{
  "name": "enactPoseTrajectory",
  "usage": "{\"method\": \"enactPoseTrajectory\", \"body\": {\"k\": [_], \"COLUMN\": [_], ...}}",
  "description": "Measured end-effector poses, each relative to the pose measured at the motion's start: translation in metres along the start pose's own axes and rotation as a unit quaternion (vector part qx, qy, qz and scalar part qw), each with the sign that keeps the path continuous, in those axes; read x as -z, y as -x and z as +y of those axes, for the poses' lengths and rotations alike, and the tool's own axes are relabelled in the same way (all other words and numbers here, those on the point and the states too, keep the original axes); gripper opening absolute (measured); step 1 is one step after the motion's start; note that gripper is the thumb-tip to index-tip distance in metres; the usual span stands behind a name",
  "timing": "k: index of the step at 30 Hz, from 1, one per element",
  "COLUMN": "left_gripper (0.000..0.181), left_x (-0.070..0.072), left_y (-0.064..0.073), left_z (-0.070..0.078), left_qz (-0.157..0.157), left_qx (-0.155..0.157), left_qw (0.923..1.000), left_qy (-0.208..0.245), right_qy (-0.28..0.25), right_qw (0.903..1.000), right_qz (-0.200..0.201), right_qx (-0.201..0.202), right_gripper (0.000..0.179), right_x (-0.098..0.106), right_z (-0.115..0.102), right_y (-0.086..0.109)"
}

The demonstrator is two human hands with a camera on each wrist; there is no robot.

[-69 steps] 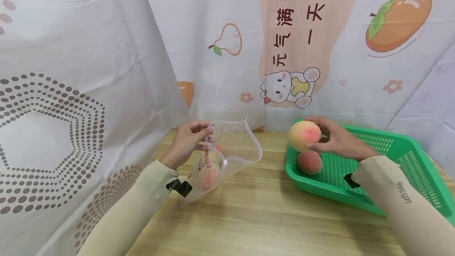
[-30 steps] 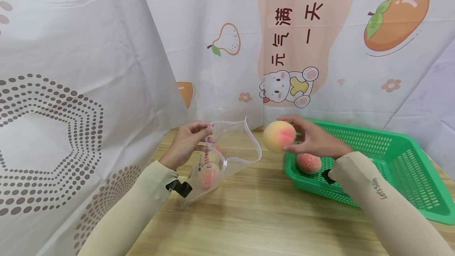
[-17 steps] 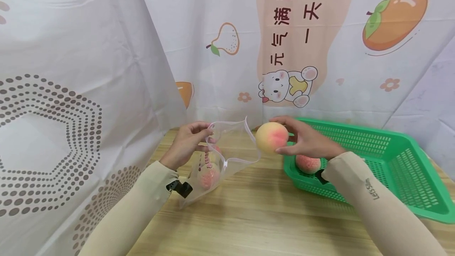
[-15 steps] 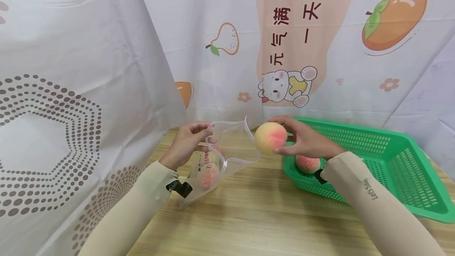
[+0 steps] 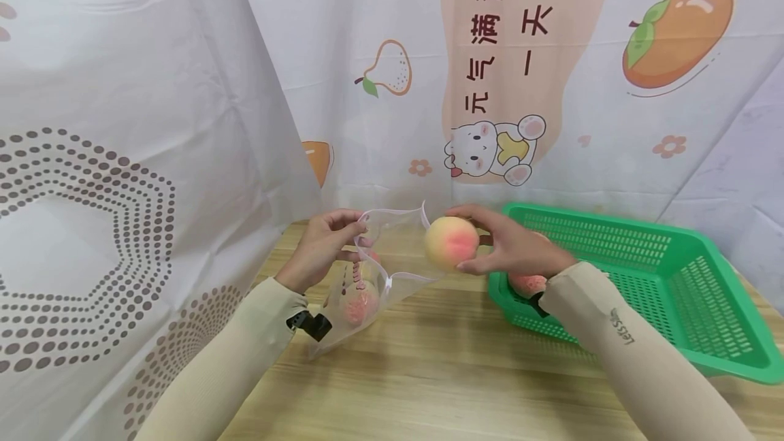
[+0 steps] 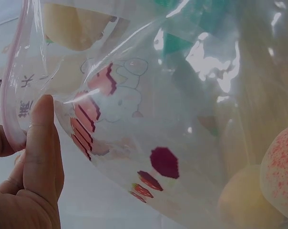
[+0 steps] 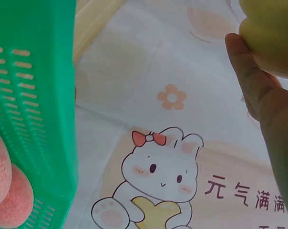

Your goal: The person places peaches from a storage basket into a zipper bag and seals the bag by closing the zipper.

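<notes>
My left hand (image 5: 327, 243) pinches the rim of a clear zip bag (image 5: 401, 291), whose mouth gapes toward the right. Inside the bag lie peaches (image 5: 360, 303), seen through the plastic; how many is hard to tell. In my right hand (image 5: 511, 240) is a yellow and pink peach (image 5: 452, 243), gripped between thumb and fingers at the right edge of the bag's mouth. The left wrist view has my thumb and fingers (image 6: 39, 148) on the pinkish zip edge. Part of the held peach (image 7: 272, 40) fills the top right corner of the right wrist view.
A green slotted basket (image 5: 723, 298) stands on the wooden table (image 5: 429, 380) at the right. Reddish peaches (image 7: 13, 198) sit in its left end, partly covered by my right forearm in the head view. A printed curtain (image 5: 380, 128) hangs behind the table.
My right hand has lifted the peach from the basket's left end and carried it left to the bag's mouth. The left hand keeps its hold on the bag, almost unmoved.
</notes>
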State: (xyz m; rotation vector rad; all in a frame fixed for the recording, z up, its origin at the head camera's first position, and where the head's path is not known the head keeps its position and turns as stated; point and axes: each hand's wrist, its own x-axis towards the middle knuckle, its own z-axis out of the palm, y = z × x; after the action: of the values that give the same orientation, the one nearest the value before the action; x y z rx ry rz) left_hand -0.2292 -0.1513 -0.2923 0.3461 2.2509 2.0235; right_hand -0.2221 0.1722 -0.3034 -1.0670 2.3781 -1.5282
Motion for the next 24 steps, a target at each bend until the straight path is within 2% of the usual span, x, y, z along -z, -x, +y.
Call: {"method": "enactPoseTrajectory", "body": {"k": [10,16,21,24], "left_gripper": [0.025,0.030,0.030,0.029], "left_x": [0.000,-0.001,0.000,0.002], "left_y": [-0.001,-0.001,-0.002,-0.003], "left_z": [0.000,0.002,0.002,0.003], "left_qz": [0.004,0.019,0.038,0.041], "left_qx": [-0.001,-0.016,-0.021,-0.021], "left_qw": [1.0000,0.9996,0.9986,0.9987], "left_qy": [0.003,0.017,0.029,0.022], "right_qy": [0.038,0.071,0.097,0.107], "right_qw": [0.9986,0.9959,0.9941,0.9935], "right_qz": [-0.001,0.008,0.021,0.026], "right_qx": [0.036,0.055,0.044,0.028], "right_gripper": [0.073,0.062,0.055,0.053], "right_x": [-0.010,-0.012,-0.007,-0.004], "right_z": [-0.005,-0.004,-0.004,-0.002], "right_y": [-0.007,-0.009,-0.006,0.000]}}
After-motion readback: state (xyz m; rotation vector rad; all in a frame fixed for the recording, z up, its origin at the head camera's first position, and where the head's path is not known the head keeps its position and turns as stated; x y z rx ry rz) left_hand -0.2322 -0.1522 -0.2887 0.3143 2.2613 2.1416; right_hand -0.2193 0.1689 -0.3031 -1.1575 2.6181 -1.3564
